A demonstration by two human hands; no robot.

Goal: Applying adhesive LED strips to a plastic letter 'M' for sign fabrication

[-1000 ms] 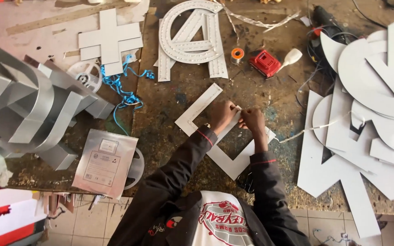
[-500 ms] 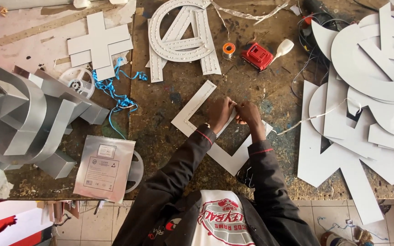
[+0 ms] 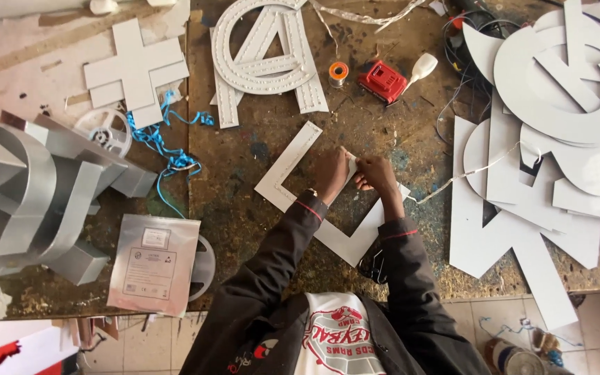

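Note:
Both my hands meet over a white angular letter cutout [image 3: 287,169] lying flat on the stained wooden workbench [image 3: 258,229]. My left hand [image 3: 330,174] and my right hand [image 3: 375,173] pinch a small white strip [image 3: 351,164] between their fingertips, just above the cutout. A thin white strip or wire [image 3: 467,177] trails from my right hand toward the right. My dark sleeves cover part of the cutout's lower arm.
A round-framed white letter with rows of small lights [image 3: 265,52], an orange spool [image 3: 339,72], a red tool [image 3: 382,80], a white cross [image 3: 135,69], a blue cord [image 3: 168,149], grey metal letter shells [image 3: 29,187], a silver pouch [image 3: 153,262] and a pile of white cutouts [image 3: 557,125] surround me.
The view has shifted slightly. My hands stay together over the cutout, fingers working the small white strip; nothing else on the bench has moved.

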